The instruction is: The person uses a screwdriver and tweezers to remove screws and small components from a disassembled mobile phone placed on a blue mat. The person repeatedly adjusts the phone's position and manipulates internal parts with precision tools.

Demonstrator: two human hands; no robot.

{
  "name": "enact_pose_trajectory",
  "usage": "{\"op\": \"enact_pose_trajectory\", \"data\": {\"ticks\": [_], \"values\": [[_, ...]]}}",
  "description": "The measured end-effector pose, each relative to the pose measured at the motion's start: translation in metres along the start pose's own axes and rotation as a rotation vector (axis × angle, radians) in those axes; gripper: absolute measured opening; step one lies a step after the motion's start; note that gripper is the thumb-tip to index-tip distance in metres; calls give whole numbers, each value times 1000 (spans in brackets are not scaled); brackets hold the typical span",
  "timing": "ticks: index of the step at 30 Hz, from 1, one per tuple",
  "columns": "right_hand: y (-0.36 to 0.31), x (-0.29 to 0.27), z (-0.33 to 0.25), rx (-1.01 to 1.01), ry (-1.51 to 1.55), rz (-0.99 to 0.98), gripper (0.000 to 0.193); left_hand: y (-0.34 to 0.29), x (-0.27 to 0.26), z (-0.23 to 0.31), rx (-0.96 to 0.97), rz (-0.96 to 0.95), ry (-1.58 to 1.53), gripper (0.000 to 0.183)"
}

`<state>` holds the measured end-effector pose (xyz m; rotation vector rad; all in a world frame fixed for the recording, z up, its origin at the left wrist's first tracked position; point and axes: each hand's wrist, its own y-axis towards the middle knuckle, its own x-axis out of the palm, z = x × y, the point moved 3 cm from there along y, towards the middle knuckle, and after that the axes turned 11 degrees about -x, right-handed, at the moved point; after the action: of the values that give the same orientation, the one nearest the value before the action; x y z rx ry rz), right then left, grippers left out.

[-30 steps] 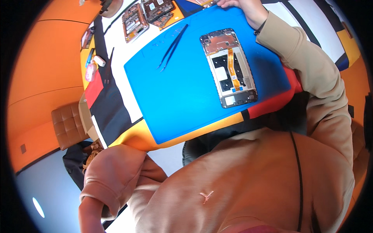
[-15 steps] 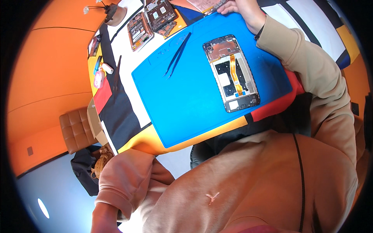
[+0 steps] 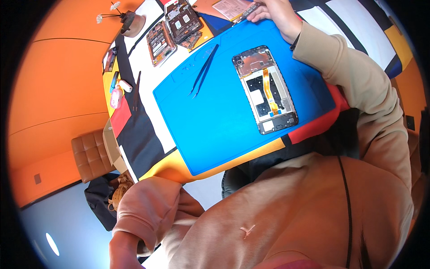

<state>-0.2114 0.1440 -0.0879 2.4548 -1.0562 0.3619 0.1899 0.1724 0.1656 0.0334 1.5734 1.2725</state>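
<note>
At the far edge of the blue mat [image 3: 179,134], my right hand [image 3: 274,14] has its fingers closed on a slim grey, segmented metallic piece [image 3: 247,13]; its exact kind is too small to make out. Nearer to me on the mat lies an opened smartphone [image 3: 265,89], its yellow ribbon cable [image 3: 270,89] running down the bare middle. Dark tweezers [image 3: 206,70] rest left of the phone with their tips toward me. My left arm bends down at the lower left, where the sleeve [image 3: 148,210] and wrist [image 3: 124,251] show; the left hand is outside the picture.
Two opened phone parts [image 3: 161,45] [image 3: 182,19] lie beyond the mat, beside a small circuit board [image 3: 191,41]. A flower pot [image 3: 133,24] stands at the far left. A dark slender tool [image 3: 137,89] and a pink bottle [image 3: 116,97] lie along the left side.
The whole view has shifted slightly, so the table sits a little lower in it. More of the grey piece shows at my right hand. The phone and tweezers stay put on the mat.
</note>
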Motion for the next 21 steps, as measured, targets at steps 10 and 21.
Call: {"op": "enact_pose_trajectory", "data": {"ticks": [10,21], "values": [[1,1,2,-1,-17,12,17,-2,-5,4,5,7,-12,16],[1,1,0,0,-20,-1,19,7,0,3,59,227,971,15]]}}
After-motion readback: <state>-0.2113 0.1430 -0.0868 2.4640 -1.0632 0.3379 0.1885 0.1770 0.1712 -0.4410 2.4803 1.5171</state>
